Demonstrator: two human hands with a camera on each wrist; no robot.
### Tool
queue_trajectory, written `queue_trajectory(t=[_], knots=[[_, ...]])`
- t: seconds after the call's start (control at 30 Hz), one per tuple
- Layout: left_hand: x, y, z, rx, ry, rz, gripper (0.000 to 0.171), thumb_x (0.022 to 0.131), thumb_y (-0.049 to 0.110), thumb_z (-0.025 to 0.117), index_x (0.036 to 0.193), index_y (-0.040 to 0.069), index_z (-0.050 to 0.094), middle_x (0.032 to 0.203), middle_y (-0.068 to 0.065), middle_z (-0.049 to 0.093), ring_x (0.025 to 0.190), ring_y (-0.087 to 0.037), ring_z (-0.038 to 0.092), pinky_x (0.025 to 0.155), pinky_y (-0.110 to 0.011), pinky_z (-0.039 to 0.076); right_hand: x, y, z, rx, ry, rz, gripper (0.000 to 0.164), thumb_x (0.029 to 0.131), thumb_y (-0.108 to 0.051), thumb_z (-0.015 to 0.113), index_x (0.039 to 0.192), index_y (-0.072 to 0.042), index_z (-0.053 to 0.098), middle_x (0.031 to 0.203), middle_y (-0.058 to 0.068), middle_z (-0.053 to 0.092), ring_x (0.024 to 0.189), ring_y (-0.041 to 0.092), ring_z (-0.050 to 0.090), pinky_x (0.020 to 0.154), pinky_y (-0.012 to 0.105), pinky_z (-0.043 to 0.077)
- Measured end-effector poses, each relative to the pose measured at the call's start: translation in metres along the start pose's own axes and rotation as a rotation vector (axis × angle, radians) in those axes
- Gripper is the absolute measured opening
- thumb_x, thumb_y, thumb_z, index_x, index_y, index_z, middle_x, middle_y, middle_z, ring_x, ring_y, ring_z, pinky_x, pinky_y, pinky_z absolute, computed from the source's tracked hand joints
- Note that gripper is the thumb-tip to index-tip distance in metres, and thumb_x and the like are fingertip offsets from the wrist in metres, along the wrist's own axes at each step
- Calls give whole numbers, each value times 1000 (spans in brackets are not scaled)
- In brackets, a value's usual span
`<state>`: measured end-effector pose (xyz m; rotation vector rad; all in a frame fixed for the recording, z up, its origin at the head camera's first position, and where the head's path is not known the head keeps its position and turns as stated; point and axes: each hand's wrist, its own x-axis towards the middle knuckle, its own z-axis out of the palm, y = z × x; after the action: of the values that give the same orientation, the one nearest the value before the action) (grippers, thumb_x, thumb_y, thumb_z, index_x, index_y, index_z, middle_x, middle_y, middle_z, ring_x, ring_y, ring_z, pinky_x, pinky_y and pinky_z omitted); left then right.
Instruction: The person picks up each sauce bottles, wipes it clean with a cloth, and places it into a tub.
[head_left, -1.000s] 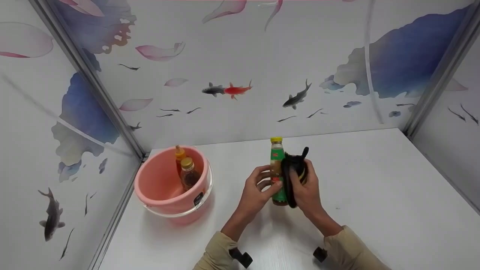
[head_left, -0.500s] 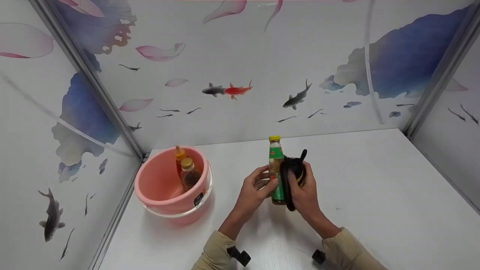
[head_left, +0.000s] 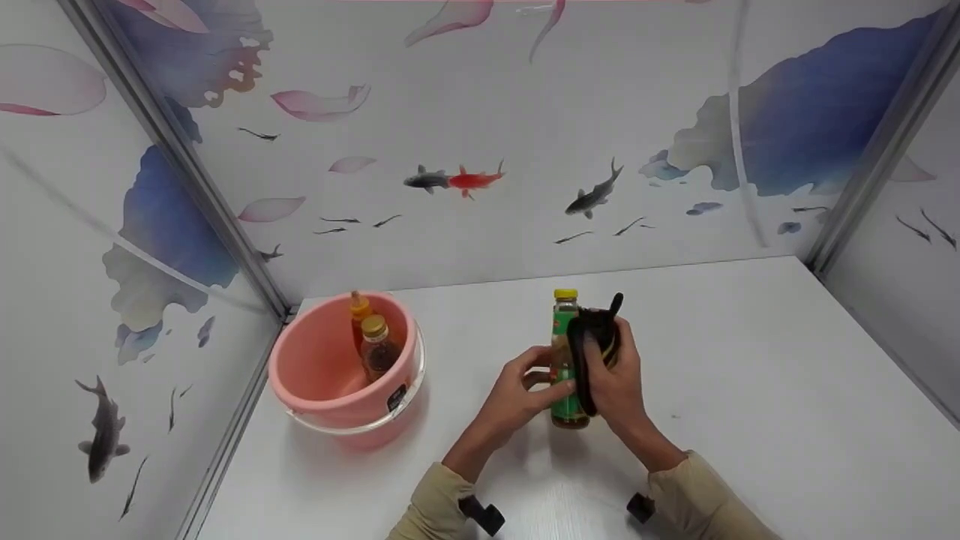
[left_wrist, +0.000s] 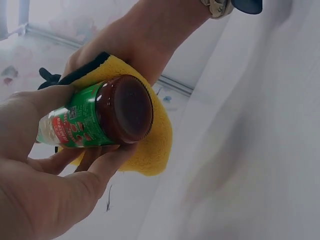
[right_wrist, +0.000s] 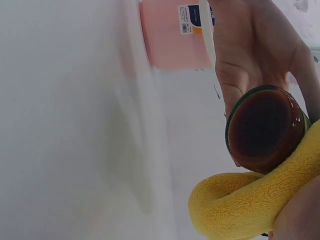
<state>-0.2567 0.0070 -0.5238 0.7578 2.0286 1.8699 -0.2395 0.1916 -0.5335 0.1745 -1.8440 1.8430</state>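
A glass sauce bottle (head_left: pixel 564 321) with a yellow cap and green label stands upright between the two hands, above the table. My left hand (head_left: pixel 516 391) holds it from the left, thumb in front and fingers behind. My right hand (head_left: pixel 621 386) grips a folded cleaning cloth (head_left: pixel 597 324), black on the outside, against the bottle's right side. In the left wrist view the cloth's fluffy yellow face (left_wrist: pixel 159 142) lies along the glass near the base. The right wrist view shows the bottle's dark base (right_wrist: pixel 262 130) beside the yellow fold.
To the left on the white table (head_left: pixel 720 360) stands a pink bucket (head_left: pixel 311 405) with a white handle. Inside it are a bottle with an orange-yellow nozzle top (head_left: pixel 361 305) and a gold-capped bottle of dark liquid (head_left: pixel 379 354). Patterned white panels enclose the table's back and sides.
The bottle has shifted down and slightly right in the head view, sliding lower against the cloth. Both hands have moved slightly right. The bucket stays put.
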Motion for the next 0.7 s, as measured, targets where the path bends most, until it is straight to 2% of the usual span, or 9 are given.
queue_trajectory(t=[0.13, 0.27, 0.43, 0.6, 0.7], knots=[[-1, -1, 2, 13, -71, -2, 53, 100, 33, 78, 150, 31, 61, 138, 4, 67, 126, -19, 65, 111, -39, 55, 3, -1, -3, 16, 15, -13, 38, 110, -18, 64, 147, -12, 55, 131, 4, 67, 115, 23, 67, 93, 26, 60], [-1, -2, 6, 65, -73, -9, 58, 98, 37, 80, 152, 33, 59, 137, 8, 67, 123, -15, 65, 110, -46, 55, 4, -1, -5, 3, 14, -20, 39, 110, -17, 64, 148, -12, 55, 134, 2, 67, 118, 22, 67, 95, 26, 59], [-1, -1, 10, 98, 13, 5, 64, 95, 37, 86, 153, 31, 59, 136, 8, 69, 121, -16, 68, 108, -44, 57, 5, -2, -5, -12, 14, -21, 39, 110, -17, 64, 148, -12, 55, 132, 2, 66, 114, 22, 66, 92, 25, 59], [0, 3, 8, 53, 108, 26, 66, 95, 36, 86, 154, 30, 57, 136, 3, 70, 119, -15, 72, 106, -38, 59, 4, -3, -3, -5, 6, -15, 36, 110, -18, 64, 146, -13, 57, 126, 4, 67, 109, 23, 67, 87, 27, 59], [1, 6, 5, 20, 155, 43, 66, 96, 35, 84, 155, 27, 56, 138, 0, 68, 120, -17, 72, 107, -39, 59, 1, -2, 0, -3, -17, -13, 37, 110, -17, 65, 146, -14, 57, 128, 3, 68, 112, 23, 67, 90, 27, 60]])
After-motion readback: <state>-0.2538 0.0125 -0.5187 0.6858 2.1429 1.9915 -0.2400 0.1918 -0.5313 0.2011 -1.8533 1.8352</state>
